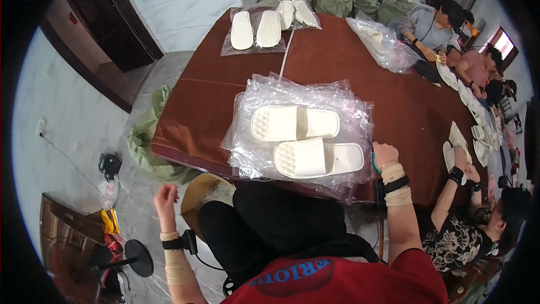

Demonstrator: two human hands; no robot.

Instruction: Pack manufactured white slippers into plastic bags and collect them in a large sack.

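Note:
A pair of cream slides lies on a stack of clear plastic bags (247,152) at the table's near edge. The far slide (274,123) and the near slide (301,157) lie side by side, straps up, toes to the right. My right hand (386,155) rests on the table just right of the bags, its fingers curled. A thin teal curved thing (375,160) shows along its left side; its kind is unclear. Off the table to the left, my left hand (166,192) hangs in the air with fingers curled together, nothing visible in them.
An open cardboard box (194,194) with clear plastic stands by my knees. Bagged slides (242,31) lie at the table's far left, another bag (382,45) farther right. Co-workers (467,231) handle slides along the right side. A fan (138,258) stands lower left.

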